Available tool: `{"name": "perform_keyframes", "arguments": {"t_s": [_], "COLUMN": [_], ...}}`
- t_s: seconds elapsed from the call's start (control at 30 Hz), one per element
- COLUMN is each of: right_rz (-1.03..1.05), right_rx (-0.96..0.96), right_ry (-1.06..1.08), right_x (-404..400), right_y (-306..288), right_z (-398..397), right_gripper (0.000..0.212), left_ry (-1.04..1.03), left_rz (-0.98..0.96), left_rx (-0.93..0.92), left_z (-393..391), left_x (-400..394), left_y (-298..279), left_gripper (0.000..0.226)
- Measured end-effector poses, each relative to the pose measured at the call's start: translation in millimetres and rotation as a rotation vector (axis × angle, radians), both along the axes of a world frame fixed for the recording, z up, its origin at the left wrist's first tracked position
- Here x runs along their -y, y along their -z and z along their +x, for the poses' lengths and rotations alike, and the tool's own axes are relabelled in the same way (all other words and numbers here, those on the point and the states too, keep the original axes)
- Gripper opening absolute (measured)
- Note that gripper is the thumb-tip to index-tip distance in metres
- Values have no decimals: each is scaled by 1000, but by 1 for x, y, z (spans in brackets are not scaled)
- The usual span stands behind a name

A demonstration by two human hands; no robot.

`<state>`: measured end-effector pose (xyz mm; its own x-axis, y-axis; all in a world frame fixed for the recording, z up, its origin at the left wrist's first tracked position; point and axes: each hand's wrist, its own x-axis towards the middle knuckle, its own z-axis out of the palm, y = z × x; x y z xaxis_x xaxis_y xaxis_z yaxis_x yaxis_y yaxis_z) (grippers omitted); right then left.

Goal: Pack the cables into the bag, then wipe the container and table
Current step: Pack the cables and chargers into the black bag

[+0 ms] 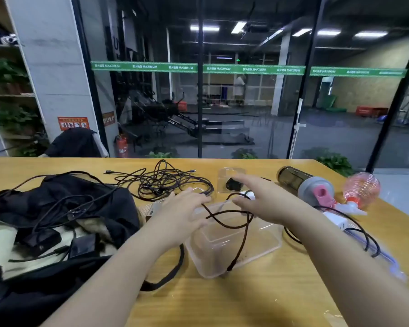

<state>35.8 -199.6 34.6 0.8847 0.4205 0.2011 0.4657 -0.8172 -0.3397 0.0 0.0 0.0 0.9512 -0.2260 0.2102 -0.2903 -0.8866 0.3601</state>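
Both hands hovered over the clear container (234,241); left hand (182,208) had fingers spread and fairly straight, holding nothing, touching or just above the dark cable (236,223) that looped across the container's open top. Right hand (257,197) was also open, fingers extended forward, nothing pinched as far as could be told. Cable end hung down inside the container below the hands. Big tangle of cables (165,182) lay just beyond the left hand; black bag (57,208) sat well off to the left of it, with some cables already on it. A charger (335,220) with its cord was right of the right forearm, a bottle (302,185) and pink spray bottle (359,190) beyond that. Risks, judged: lifting the looped cable could drag or tip the light container; the cable could snag on the tangle and pull the whole heap along; the right forearm sweeping outward could knock the bottle, which would roll on the table (246,298).
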Motion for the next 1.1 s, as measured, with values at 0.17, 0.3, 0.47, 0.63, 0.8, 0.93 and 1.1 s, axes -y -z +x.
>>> {"name": "perform_keyframes", "arguments": {"t_s": [0.17, 0.3, 0.47, 0.63, 0.8, 0.93, 1.1], "right_rz": [-74, -58, -16, -150, -202, -183, -158], "right_rx": [-125, -179, -295, -300, -269, -241, -191], "right_ry": [7, -3, -53, -80, -86, -109, -106], "right_x": [7, 20, 33, 30, 30, 32, 35], "right_y": [7, 5, 0, 0, -2, -3, -3], "right_z": [9, 15, 20, 28, 34, 37, 39], "right_gripper": [55, 54, 55, 63, 60, 55, 51], "left_ry": [33, 66, 140, 146, 178, 186, 190], "left_rz": [121, 250, 164, 133, 71, -13, -84], "left_rx": [12, -1, -1, 43, 70, 81, 186], "left_z": [11, 14, 11, 15, 15, 17, 21], "left_x": [13, 29, 39, 38, 35, 29, 27], "left_y": [3, -3, -4, -3, -4, -2, -6], "left_gripper": [44, 41, 37, 33, 32, 28, 26]}}
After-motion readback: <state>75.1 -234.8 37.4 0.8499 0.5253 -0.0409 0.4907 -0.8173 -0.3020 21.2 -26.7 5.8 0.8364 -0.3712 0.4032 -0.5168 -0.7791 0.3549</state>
